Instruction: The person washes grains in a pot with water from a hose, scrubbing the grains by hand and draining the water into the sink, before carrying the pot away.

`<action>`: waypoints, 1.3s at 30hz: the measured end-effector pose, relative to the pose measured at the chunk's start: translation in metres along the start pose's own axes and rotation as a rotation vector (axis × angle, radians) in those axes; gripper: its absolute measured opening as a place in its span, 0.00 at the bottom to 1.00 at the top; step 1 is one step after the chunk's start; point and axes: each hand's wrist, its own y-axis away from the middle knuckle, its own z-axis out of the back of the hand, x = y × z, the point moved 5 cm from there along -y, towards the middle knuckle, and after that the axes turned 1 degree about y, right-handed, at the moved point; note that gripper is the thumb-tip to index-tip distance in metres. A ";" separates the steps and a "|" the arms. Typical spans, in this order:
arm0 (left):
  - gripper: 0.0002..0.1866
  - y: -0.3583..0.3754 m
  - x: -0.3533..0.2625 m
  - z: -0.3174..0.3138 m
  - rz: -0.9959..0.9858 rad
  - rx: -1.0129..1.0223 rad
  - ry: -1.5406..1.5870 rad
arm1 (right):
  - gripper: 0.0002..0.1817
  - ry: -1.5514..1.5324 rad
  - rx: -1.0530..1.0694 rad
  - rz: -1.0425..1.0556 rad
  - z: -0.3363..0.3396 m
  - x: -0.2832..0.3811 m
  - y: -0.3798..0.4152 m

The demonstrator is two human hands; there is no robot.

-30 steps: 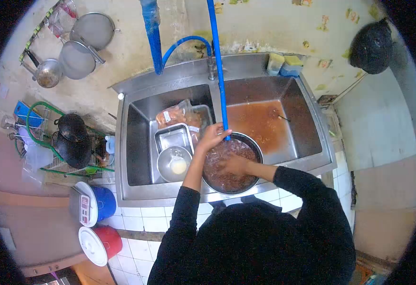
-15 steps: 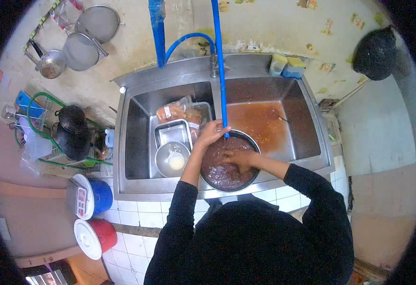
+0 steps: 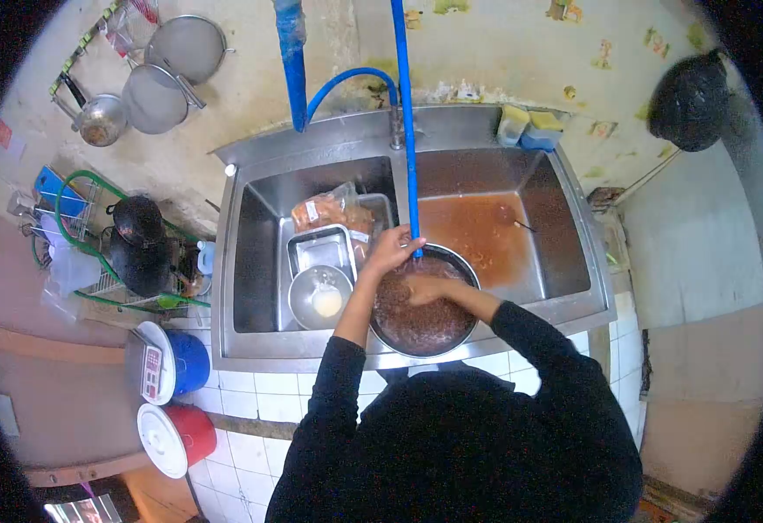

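My left hand [image 3: 393,248] holds the lower end of a blue hose [image 3: 413,192] at the upper left rim of a round pot [image 3: 473,336]. The pot stands at the front of the sink, over the divider, and is filled with reddish-brown water and small dark grains [image 3: 412,324]. My right hand [image 3: 429,288] dips into the pot near its middle; its fingertips are hidden in the contents. Reddish-brown water [image 3: 477,227] covers part of the right basin's floor.
The left basin holds packaged food [image 3: 322,207], a rectangular metal tray [image 3: 322,248] and a metal bowl [image 3: 298,296] with something pale inside. Sponges [image 3: 540,131] sit on the sink's back edge. A dish rack with dark pans [image 3: 140,261] and two lidded buckets [image 3: 191,359] stand left.
My right hand has shifted slightly left and up within the pot, and the grains now show more across its surface. My left hand still holds the hose. The whole view has shifted slightly.
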 end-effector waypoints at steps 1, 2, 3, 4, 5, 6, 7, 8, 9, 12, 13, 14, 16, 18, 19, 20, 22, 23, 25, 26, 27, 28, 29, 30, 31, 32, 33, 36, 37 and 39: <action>0.19 -0.002 -0.001 0.002 -0.004 -0.001 -0.001 | 0.24 0.004 -0.002 0.001 0.003 0.000 0.012; 0.19 -0.002 0.000 0.001 -0.001 0.013 0.034 | 0.30 0.204 -0.051 0.111 0.003 0.003 0.025; 0.18 -0.001 0.000 -0.001 0.004 0.027 0.071 | 0.37 0.402 -0.099 0.220 0.002 0.010 0.034; 0.18 0.000 -0.002 0.000 0.008 0.028 0.075 | 0.32 0.485 -0.106 0.148 0.014 0.063 0.055; 0.18 0.000 -0.008 0.002 0.023 0.037 0.069 | 0.32 0.480 -0.104 0.145 0.012 0.063 0.053; 0.17 0.002 -0.011 0.002 0.037 0.050 0.061 | 0.30 0.700 -0.216 0.143 0.014 0.062 0.052; 0.17 0.002 -0.012 0.001 0.036 0.055 0.062 | 0.28 0.926 -0.330 0.139 0.016 0.059 0.050; 0.17 0.002 -0.015 0.003 0.012 0.023 0.042 | 0.28 0.926 -0.332 0.137 0.011 0.042 0.040; 0.17 0.002 -0.016 0.005 -0.009 -0.009 0.022 | 0.24 0.806 -0.389 0.167 0.004 0.017 0.026; 0.17 0.001 -0.014 0.005 0.018 0.007 0.047 | 0.19 0.623 -0.402 -0.085 0.002 -0.004 0.008; 0.16 0.003 -0.016 0.005 0.010 -0.007 0.054 | 0.17 0.553 -0.351 -0.363 0.002 -0.014 0.008; 0.16 0.004 -0.018 0.004 0.014 -0.008 0.053 | 0.17 0.550 -0.349 -0.361 0.003 -0.012 0.008; 0.17 0.002 -0.015 0.005 0.036 0.011 0.107 | 0.21 0.435 -0.183 -0.419 0.011 0.001 0.010; 0.16 0.000 -0.013 0.006 0.028 0.010 0.060 | 0.24 0.226 -0.175 -0.342 0.007 -0.004 0.017; 0.16 0.000 -0.011 0.006 0.025 0.011 0.018 | 0.26 0.013 -0.162 -0.268 0.000 -0.004 0.021; 0.16 -0.001 -0.009 0.006 0.025 0.008 0.020 | 0.26 0.016 -0.159 -0.269 -0.006 -0.006 0.025; 0.16 -0.002 -0.006 0.004 0.011 0.006 0.023 | 0.27 0.157 -0.137 0.142 -0.022 0.014 0.032; 0.16 -0.002 -0.004 0.003 0.013 0.008 0.028 | 0.27 0.155 -0.135 0.137 -0.031 0.015 0.031; 0.14 0.001 -0.013 0.003 0.057 0.038 0.125 | 0.26 0.736 -0.417 0.345 -0.040 0.042 0.021; 0.14 0.002 -0.021 0.004 0.041 0.036 0.107 | 0.26 0.735 -0.416 0.343 -0.038 0.045 0.014; 0.14 0.003 -0.025 0.004 0.041 0.034 0.108 | 0.26 0.946 -0.358 0.189 -0.030 0.044 0.003; 0.15 0.004 -0.026 0.005 0.047 0.006 0.132 | 0.26 1.046 -0.328 0.108 -0.020 0.049 -0.001; 0.16 0.006 -0.027 0.005 0.056 -0.021 0.158 | 0.26 1.148 -0.289 0.029 -0.011 0.054 -0.005; 0.16 0.006 -0.023 0.005 0.057 -0.020 0.162 | 0.27 1.029 -0.159 -0.273 0.004 0.053 -0.003; 0.16 0.004 -0.018 0.005 0.042 -0.016 0.142 | 0.28 0.892 -0.029 -0.567 0.015 0.049 0.005; 0.16 0.002 -0.015 0.005 0.028 -0.013 0.123 | 0.28 0.890 -0.026 -0.570 0.025 0.055 0.009; 0.16 0.002 -0.014 0.005 0.031 -0.013 0.127 | 0.32 0.750 0.035 -0.685 0.033 0.052 0.016; 0.15 0.002 -0.013 0.005 0.028 -0.008 0.098 | 0.41 0.583 0.093 -0.632 0.046 0.054 0.030; 0.15 0.002 -0.012 0.005 0.022 -0.039 0.066 | 0.45 0.559 0.086 -0.467 0.047 0.057 0.036; 0.15 0.002 -0.012 0.005 0.017 -0.067 0.033 | 0.51 0.614 -0.063 -0.344 0.021 -0.034 0.016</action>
